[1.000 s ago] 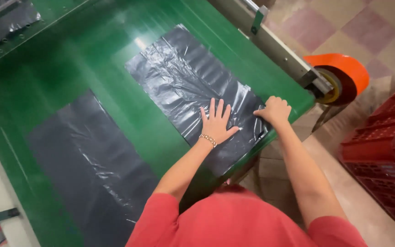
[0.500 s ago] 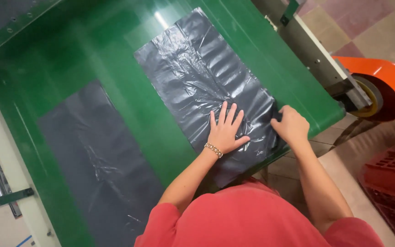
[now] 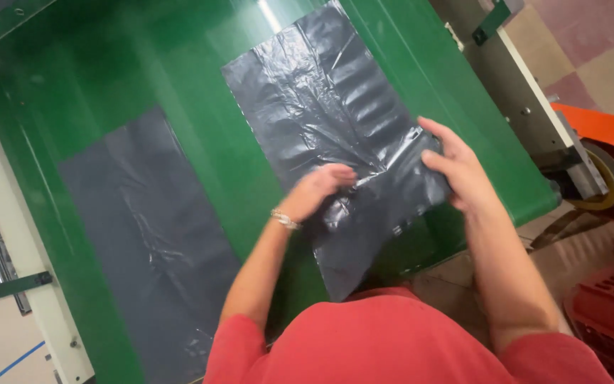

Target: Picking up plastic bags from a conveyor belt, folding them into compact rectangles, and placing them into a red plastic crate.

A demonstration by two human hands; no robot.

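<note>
A dark grey plastic bag (image 3: 321,107) lies on the green conveyor belt (image 3: 200,135), its near end hanging over the belt's front edge. My left hand (image 3: 319,189) pinches the plastic near the bag's middle, fingers bunched on a fold. My right hand (image 3: 455,167) grips the bag's right edge, lifting and creasing it. A second dark grey bag (image 3: 147,235) lies flat on the belt to the left, untouched.
A grey metal frame (image 3: 527,107) runs along the belt's right side, with an orange wheel guard (image 3: 609,153) beyond it. Red plastic crates (image 3: 609,313) stand at the lower right on the tiled floor. A white frame rail (image 3: 8,270) borders the left.
My left hand, flat on the bag before, has closed into a pinch on the plastic. My right hand has taken hold of the bag's right edge, and the bag has wrinkled there.
</note>
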